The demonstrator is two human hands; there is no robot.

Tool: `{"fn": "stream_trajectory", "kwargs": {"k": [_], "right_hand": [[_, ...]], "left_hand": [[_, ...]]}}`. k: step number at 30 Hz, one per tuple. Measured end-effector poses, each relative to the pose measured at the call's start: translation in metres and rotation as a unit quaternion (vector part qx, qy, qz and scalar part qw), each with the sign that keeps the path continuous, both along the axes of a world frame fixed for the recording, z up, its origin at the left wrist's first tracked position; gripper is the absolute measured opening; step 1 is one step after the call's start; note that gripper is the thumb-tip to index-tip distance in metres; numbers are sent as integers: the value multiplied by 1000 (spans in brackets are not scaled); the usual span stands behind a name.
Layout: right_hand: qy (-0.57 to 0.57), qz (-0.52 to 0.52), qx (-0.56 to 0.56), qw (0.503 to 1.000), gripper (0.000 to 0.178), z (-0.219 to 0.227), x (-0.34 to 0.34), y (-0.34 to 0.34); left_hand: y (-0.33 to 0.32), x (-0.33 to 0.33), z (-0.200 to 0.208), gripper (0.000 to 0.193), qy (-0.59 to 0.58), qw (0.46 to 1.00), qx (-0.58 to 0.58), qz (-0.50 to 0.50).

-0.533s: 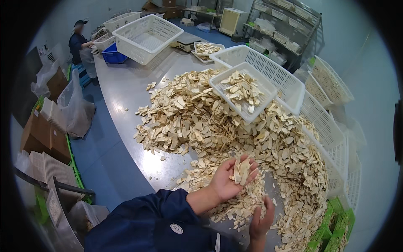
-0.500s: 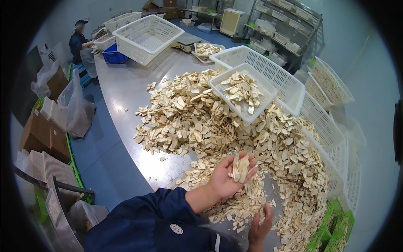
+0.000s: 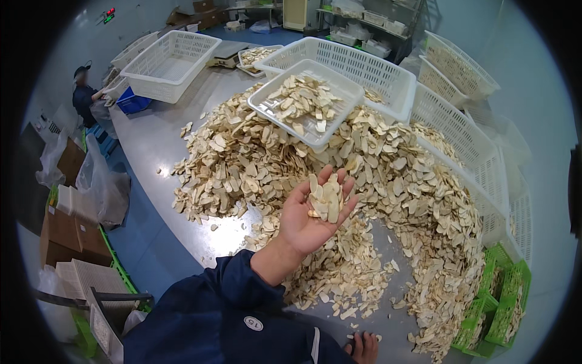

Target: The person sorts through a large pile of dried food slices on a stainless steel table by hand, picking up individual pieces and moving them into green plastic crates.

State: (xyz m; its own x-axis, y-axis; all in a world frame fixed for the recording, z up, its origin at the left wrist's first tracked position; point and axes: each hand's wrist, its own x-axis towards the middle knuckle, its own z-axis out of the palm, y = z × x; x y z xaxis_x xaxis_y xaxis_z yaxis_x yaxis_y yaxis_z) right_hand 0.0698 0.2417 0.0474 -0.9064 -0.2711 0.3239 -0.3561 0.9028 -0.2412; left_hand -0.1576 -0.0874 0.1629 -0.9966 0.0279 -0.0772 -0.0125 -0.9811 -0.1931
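Note:
My left hand [image 3: 303, 227] is palm up over the heap, cupping several pale, elongated dried slices [image 3: 327, 199] across its fingers. Beneath and around it spreads a large heap of the same cream-coloured dried slices [image 3: 242, 182], curving along the right side of the steel table [image 3: 154, 130]. Low in the picture, my right hand [image 3: 364, 349] shows only its fingers, slightly apart over the tabletop beside a few loose bits; nothing is seen in it. Ahead of my left hand, a shallow white tray [image 3: 267, 104] holds more slices and sits tilted on the heap.
A big white slotted crate [image 3: 394, 82] stands behind the tray, another crate [image 3: 163, 73] at the far left near a blue bin [image 3: 132, 102]. White crates [image 3: 467, 139] and green baskets [image 3: 509, 303] line the right. Another person [image 3: 85, 100] works far left.
My view has shifted. My left hand, still holding slices, has moved up and left in the picture. My right hand has dropped toward the lower edge, away from the left.

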Motion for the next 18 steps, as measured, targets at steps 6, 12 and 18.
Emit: {"fn": "stream_trajectory", "kwargs": {"k": [6, 12, 18], "right_hand": [[10, -17, -21, 1000, 34, 2, -4, 2], [9, -16, -15, 1000, 34, -6, -5, 4], [26, -5, -13, 1000, 32, -4, -5, 5]], "left_hand": [[13, -4, -9, 37, 5, 999, 30, -35], [16, -7, -8, 23, -54, 995, 0, -80], [-34, -73, 67, 25, 117, 972, -206, 8]]}}
